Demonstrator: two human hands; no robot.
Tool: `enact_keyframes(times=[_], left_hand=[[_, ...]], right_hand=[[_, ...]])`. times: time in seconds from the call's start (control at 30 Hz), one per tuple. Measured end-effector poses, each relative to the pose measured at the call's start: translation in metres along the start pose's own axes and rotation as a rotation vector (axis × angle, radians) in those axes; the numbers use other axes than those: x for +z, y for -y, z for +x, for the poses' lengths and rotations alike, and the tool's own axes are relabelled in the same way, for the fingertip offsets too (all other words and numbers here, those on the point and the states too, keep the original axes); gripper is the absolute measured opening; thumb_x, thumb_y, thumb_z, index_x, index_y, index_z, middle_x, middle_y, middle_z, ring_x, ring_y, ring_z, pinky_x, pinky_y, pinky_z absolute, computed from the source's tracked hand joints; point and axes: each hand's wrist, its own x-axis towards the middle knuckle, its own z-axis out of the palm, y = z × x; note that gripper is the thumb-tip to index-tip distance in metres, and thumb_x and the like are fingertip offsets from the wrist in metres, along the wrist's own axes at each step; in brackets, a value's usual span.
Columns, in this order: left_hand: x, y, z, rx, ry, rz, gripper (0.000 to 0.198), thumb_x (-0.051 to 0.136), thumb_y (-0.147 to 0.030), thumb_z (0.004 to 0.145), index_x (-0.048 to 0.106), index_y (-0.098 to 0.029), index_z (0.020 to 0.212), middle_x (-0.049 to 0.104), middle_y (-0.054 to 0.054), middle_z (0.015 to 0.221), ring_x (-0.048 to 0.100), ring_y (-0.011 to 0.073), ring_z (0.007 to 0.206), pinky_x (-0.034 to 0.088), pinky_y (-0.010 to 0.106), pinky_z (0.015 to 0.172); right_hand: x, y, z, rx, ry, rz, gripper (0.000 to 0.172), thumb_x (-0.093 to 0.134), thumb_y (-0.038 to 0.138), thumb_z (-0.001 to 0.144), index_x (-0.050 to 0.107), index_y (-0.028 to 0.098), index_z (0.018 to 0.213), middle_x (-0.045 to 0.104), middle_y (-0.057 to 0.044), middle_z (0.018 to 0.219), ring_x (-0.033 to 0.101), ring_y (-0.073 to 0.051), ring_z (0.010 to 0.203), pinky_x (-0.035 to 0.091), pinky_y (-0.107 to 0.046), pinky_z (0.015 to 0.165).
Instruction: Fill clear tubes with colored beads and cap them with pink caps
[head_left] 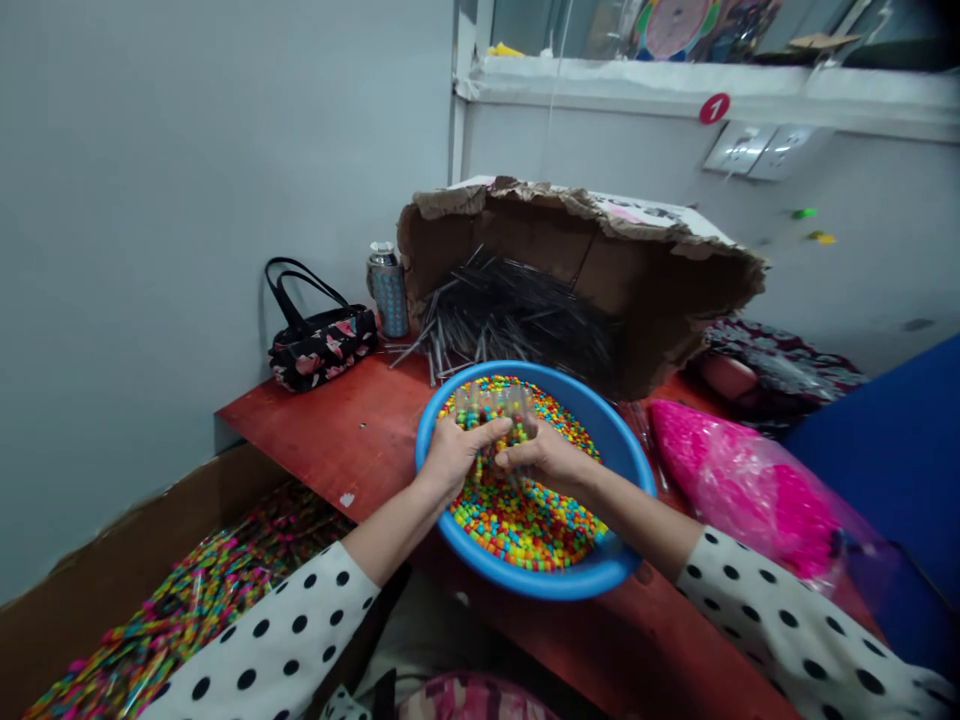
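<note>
1. The left hand's fingers [486,432] are pressing together and curving inward, and the right hand's fingers [514,456] are closing from the opposite side, both gripping a small upright bundle of short clear plastic tubes [491,403]. How each finger sits on the tubes is partly hidden.
2. The left hand [454,455] and right hand [541,458] are facing each other palm-down, with the wrists angled in and the forearms reaching forward from white sleeves with black polka dots [787,620].
3. The tubes are standing just above a heap of tiny multicoloured plastic beads [521,525], which is filling a round blue plastic basin [626,470].
4. The basin is sitting on a red wooden tabletop [322,430], with a torn brown cardboard box [675,290] holding a pile of thin dark-and-clear tubes [510,325] just behind it.
5. A bulging plastic bag of bright pink beads [742,500] is lying to the right, while a blue patterned flask [388,290] and a black floral handbag [319,335] are standing to the left.
6. A brown cardboard carton of bead-filled tubes [172,610] is sitting below the tabletop's left edge.
</note>
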Motion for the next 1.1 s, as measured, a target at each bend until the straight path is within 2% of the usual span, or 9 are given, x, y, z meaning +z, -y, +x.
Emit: enact_keyframes(times=[0.13,0.23,0.3,0.43,0.5,0.63,0.73,0.97,1.1], left_hand=[[-0.001,-0.003,-0.001,-0.040,-0.077,-0.077,0.021,0.075,-0.026,0.059,0.067,-0.012,0.072,0.068,0.003,0.065,0.061,0.0145,0.055,0.051,0.026,0.055],[-0.004,-0.003,0.000,-0.064,-0.128,-0.172,0.020,0.073,-0.026,0.060,0.066,-0.012,0.070,0.066,0.002,0.061,0.060,0.0128,0.051,0.051,0.025,0.054],[-0.005,-0.004,0.000,-0.083,-0.102,-0.215,0.019,0.071,-0.025,0.060,0.065,-0.010,0.070,0.067,0.004,0.062,0.062,0.0138,0.055,0.052,0.025,0.056],[-0.005,-0.008,-0.002,-0.100,-0.051,-0.260,0.022,0.071,-0.023,0.060,0.056,-0.015,0.074,0.060,-0.002,0.053,0.059,0.0138,0.046,0.052,0.027,0.050],[-0.004,-0.010,-0.002,-0.072,-0.066,-0.253,0.027,0.072,-0.024,0.061,0.053,-0.017,0.079,0.056,-0.006,0.049,0.055,0.0116,0.040,0.051,0.026,0.045],[-0.005,-0.010,-0.002,-0.041,-0.079,-0.189,0.033,0.073,-0.027,0.063,0.054,-0.017,0.088,0.055,-0.007,0.047,0.053,0.0093,0.041,0.052,0.025,0.049],[-0.007,-0.008,-0.001,-0.005,-0.133,-0.163,0.029,0.073,-0.027,0.062,0.055,-0.016,0.082,0.053,-0.007,0.046,0.049,0.0071,0.040,0.051,0.022,0.049],[-0.008,0.001,0.002,-0.032,-0.148,-0.004,0.024,0.072,-0.026,0.061,0.054,-0.017,0.074,0.052,-0.007,0.044,0.050,0.0081,0.038,0.043,0.019,0.043],[-0.006,0.003,0.002,-0.085,-0.058,0.056,0.021,0.072,-0.023,0.060,0.057,-0.016,0.074,0.055,-0.005,0.047,0.051,0.0088,0.039,0.041,0.019,0.043]], right_hand=[[0.000,0.000,0.001,0.058,0.026,0.064,0.038,0.072,0.015,0.056,0.054,0.019,0.090,0.059,0.002,0.075,0.057,-0.012,0.064,0.049,-0.029,0.063],[-0.017,0.004,0.000,0.071,-0.024,-0.075,0.028,0.069,0.018,0.059,0.052,0.018,0.082,0.056,0.001,0.074,0.057,-0.013,0.066,0.049,-0.031,0.067],[-0.035,0.008,-0.003,0.065,-0.091,-0.418,0.025,0.064,0.017,0.062,0.051,0.018,0.083,0.055,0.002,0.072,0.056,-0.014,0.064,0.047,-0.030,0.064],[-0.067,0.009,-0.007,0.123,-0.227,-1.457,0.025,0.054,0.008,0.066,0.055,0.016,0.091,0.061,-0.008,0.083,0.058,-0.021,0.077,0.042,-0.032,0.068],[-0.069,0.001,-0.002,0.151,-0.207,-1.652,0.022,0.050,0.006,0.069,0.056,0.014,0.088,0.062,-0.013,0.088,0.058,-0.024,0.084,0.040,-0.032,0.071],[-0.049,-0.018,0.022,0.179,-0.073,-1.537,0.011,0.054,0.007,0.065,0.056,0.016,0.073,0.062,-0.007,0.075,0.057,-0.019,0.072,0.040,-0.025,0.061],[-0.039,-0.018,0.030,0.191,-0.014,-1.413,0.004,0.055,0.014,0.066,0.053,0.016,0.069,0.057,0.000,0.064,0.051,-0.012,0.057,0.038,-0.022,0.050],[-0.040,0.002,0.009,0.051,-0.030,-0.390,0.025,0.066,0.016,0.055,0.053,0.017,0.077,0.051,0.005,0.062,0.045,-0.009,0.053,0.037,-0.022,0.050],[-0.024,0.004,0.003,0.044,0.072,-0.138,0.033,0.068,0.012,0.055,0.058,0.016,0.086,0.059,0.002,0.069,0.052,-0.011,0.058,0.042,-0.025,0.057]])
